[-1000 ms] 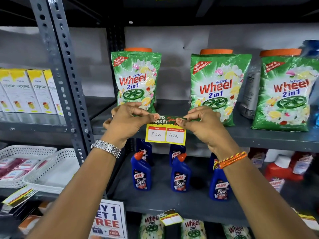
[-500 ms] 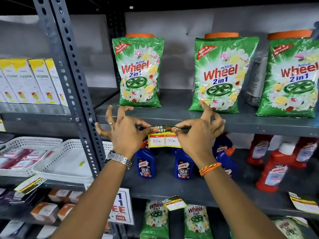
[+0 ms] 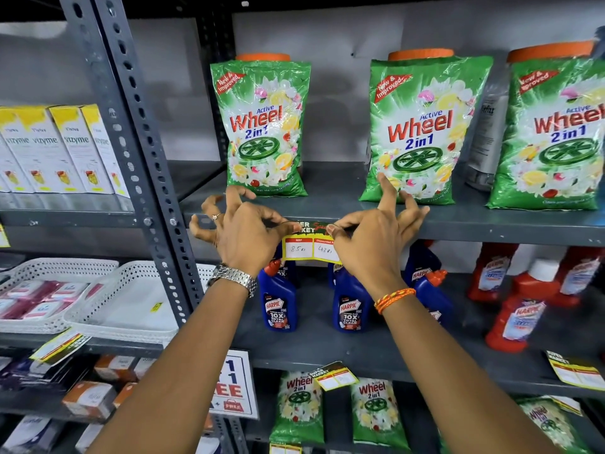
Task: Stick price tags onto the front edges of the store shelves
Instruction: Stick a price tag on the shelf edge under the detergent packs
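Note:
A yellow and green price tag (image 3: pixel 306 244) with two white price boxes lies against the front edge of the grey shelf (image 3: pixel 491 228) that carries the green Wheel detergent bags. My left hand (image 3: pixel 244 234) pinches the tag's top left corner between thumb and forefinger, other fingers spread. My right hand (image 3: pixel 376 239) pinches the top right corner and covers the tag's right end. The tag's lower half hangs below the shelf edge, in front of blue Harpic bottles (image 3: pixel 278 299).
Three Wheel bags (image 3: pixel 262 126) stand on the shelf above the tag. Red Harpic bottles (image 3: pixel 514 309) fill the lower shelf at right. A perforated steel upright (image 3: pixel 131 126) stands left, with Vizyme boxes (image 3: pixel 55 149) and white baskets (image 3: pixel 108 299) beyond. Other tags (image 3: pixel 335 375) hang on lower edges.
Both hands carried the tag from just in front of the shelf onto its front edge. The free fingers of both hands have spread open. The camera has tilted down slightly.

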A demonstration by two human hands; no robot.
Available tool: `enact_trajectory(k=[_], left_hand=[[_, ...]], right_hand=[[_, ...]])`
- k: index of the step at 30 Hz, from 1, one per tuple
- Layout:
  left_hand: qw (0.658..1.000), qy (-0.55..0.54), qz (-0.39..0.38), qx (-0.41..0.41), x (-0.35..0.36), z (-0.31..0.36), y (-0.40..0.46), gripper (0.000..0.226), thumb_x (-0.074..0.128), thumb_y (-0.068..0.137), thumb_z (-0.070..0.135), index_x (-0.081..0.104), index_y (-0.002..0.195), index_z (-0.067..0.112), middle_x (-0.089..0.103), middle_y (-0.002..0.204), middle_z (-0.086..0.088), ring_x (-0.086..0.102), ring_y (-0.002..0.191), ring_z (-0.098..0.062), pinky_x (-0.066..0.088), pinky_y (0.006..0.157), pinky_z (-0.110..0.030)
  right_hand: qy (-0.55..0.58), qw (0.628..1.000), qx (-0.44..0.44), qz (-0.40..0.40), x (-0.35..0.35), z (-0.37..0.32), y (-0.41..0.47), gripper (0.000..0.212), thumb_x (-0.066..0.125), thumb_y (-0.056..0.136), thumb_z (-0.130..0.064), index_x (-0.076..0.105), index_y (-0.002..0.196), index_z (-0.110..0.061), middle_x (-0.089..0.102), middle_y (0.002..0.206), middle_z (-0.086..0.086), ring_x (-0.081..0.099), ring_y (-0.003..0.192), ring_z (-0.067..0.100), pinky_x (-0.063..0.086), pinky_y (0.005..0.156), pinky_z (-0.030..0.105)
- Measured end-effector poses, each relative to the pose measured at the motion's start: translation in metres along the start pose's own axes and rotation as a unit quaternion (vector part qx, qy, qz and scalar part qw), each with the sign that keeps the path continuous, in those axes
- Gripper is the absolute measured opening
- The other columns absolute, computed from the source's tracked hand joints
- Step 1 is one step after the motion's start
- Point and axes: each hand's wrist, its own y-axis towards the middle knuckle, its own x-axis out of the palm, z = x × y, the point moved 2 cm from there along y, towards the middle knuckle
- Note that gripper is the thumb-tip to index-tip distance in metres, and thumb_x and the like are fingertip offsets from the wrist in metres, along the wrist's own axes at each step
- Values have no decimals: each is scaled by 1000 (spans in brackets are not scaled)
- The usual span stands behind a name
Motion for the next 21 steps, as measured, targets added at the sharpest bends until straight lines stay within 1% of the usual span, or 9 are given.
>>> enact_trajectory(k=[2, 5, 9, 14, 17, 18, 19, 20, 21], left_hand=[[1000, -6, 2, 2, 0, 4, 1, 29, 83, 69, 58, 81, 84, 34, 41, 133, 6, 38, 133, -24, 43, 89, -42], [1000, -2, 2, -1, 1, 2, 2, 29, 83, 70, 58, 81, 87, 34, 42, 132, 6, 43, 129, -22, 45, 91, -42], [1000, 21, 9, -7, 5, 1, 3, 30, 82, 69, 62, 81, 83, 35, 43, 132, 8, 35, 135, -29, 38, 104, -49], [1000, 14, 11, -16, -1, 11, -1, 24, 82, 74, 53, 82, 87, 33, 44, 132, 7, 39, 130, -23, 32, 90, -36], [999, 10, 9, -31, 0, 13, -3, 23, 83, 71, 56, 80, 80, 35, 46, 132, 8, 43, 128, -24, 29, 92, -34], [999, 14, 15, -40, 2, 9, -2, 25, 83, 66, 62, 76, 70, 38, 47, 128, 9, 46, 126, -25, 34, 98, -37], [998, 20, 28, -50, 1, 6, 0, 34, 82, 57, 71, 69, 58, 40, 48, 123, 11, 49, 124, -26, 38, 103, -45], [997, 23, 46, -62, 0, 5, 2, 44, 78, 47, 80, 63, 50, 39, 49, 117, 11, 50, 122, -27, 42, 101, -55], [996, 22, 58, -70, -2, 4, 3, 53, 74, 39, 86, 61, 49, 36, 49, 114, 11, 50, 120, -28, 44, 98, -58]], right_hand=[[-4, 1000, 7, -1, -2, 1, 2, 11, 83, 68, -29, 75, 65, -35, 18, 163, -9, 10, 146, 37, 0, 118, 65], [-18, 1000, 8, 3, -2, 1, 3, 9, 83, 68, -31, 75, 66, -35, 20, 162, -8, 12, 145, 36, 2, 118, 65], [-30, 999, 3, 18, 0, 0, 4, 7, 81, 66, -34, 74, 64, -36, 26, 160, -5, 19, 143, 37, 7, 116, 66], [-50, 999, -1, 21, -1, -2, 4, 2, 76, 65, -35, 75, 66, -35, 27, 159, -4, 20, 142, 36, 5, 118, 64], [-53, 998, 0, 24, -3, -6, 3, 2, 74, 62, -33, 74, 64, -33, 29, 158, -4, 21, 141, 35, 6, 118, 64], [-56, 998, -2, 28, -4, -7, 2, 2, 74, 61, -32, 73, 62, -32, 30, 157, -3, 22, 141, 34, 6, 118, 63], [-63, 997, -6, 34, -4, -9, 1, 3, 74, 61, -32, 72, 61, -30, 31, 157, -2, 23, 140, 34, 6, 118, 63], [-72, 997, -10, 40, -5, -11, 0, 5, 74, 60, -32, 70, 59, -29, 33, 156, 0, 24, 139, 34, 6, 119, 62], [-81, 995, -14, 48, -5, -13, -1, 7, 74, 60, -33, 70, 58, -28, 34, 156, 1, 25, 138, 34, 7, 119, 61]])
